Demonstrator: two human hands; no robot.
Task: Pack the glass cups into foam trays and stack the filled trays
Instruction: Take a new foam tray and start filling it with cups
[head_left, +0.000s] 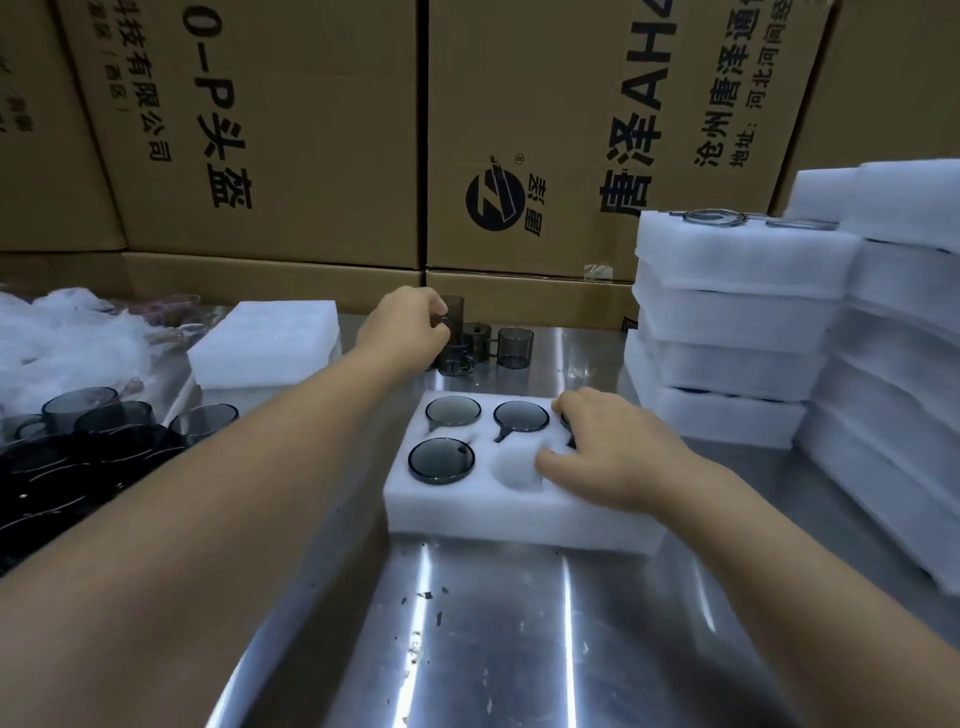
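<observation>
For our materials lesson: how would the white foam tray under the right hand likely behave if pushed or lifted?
The white foam tray is thick and blocky, so it probably stays stiff when lifted. Foam is light; the dark glass cups seated in it likely add most weight. On the shiny steel table it may slide easily under the right hand.

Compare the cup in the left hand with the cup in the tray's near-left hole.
The held cup is pinched by the left hand beyond the foam tray; the seated cup sits sunk in foam. The held cup shows its side; the seated cup mostly its rim. Both are smoky glass.
</observation>
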